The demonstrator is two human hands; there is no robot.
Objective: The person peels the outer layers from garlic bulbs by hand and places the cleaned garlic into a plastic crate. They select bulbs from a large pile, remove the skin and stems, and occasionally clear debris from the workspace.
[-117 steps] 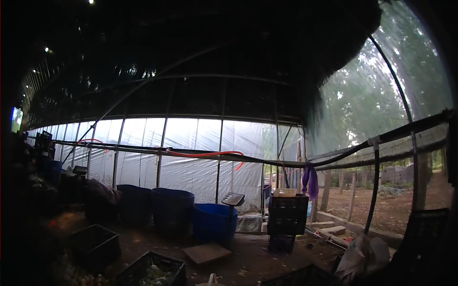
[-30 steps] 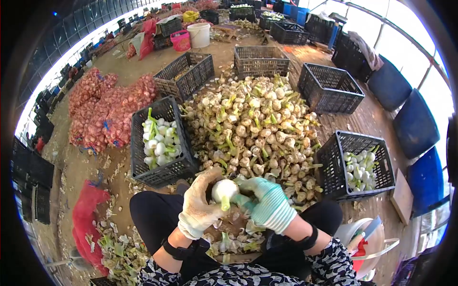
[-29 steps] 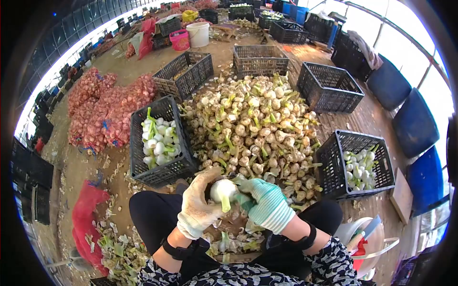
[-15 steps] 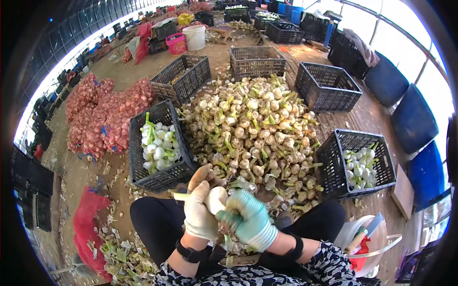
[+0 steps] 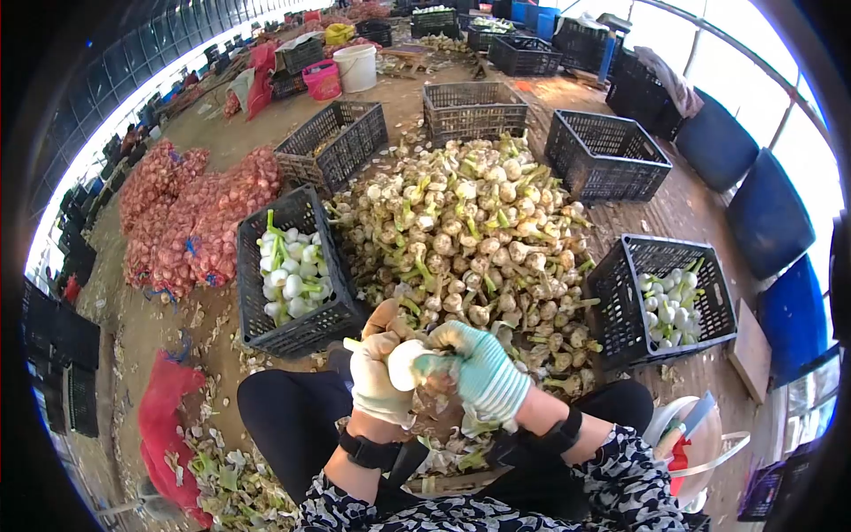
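In a cream glove, my left hand [image 5: 379, 377] is wrapped round a white garlic bulb [image 5: 408, 365], its cut stem poking out on the left. My right hand [image 5: 479, 368], in a teal and white striped glove, presses closed fingers against the bulb's right side; the fingertips are partly blurred. Both hands are above my lap, just in front of a large pile of unpeeled garlic [image 5: 470, 239]. A black crate [image 5: 310, 332] holding peeled white bulbs [image 5: 297, 270] is beyond my left hand. Another crate [image 5: 620, 328] with peeled bulbs [image 5: 671, 306] stands to the right.
Three black crates [image 5: 612, 168] stand behind the pile. Red net sacks [image 5: 204, 222] lie at the left, a red net [image 5: 164, 426] and peelings [image 5: 230, 479] at the lower left. A white bucket [image 5: 705, 452] with tools is beside my right knee. Blue barrels [image 5: 771, 213] line the right.
My right hand has shifted slightly right and up, its forearm swinging outward. The bulb has turned a little and stays in my left hand. The view has shifted slightly.
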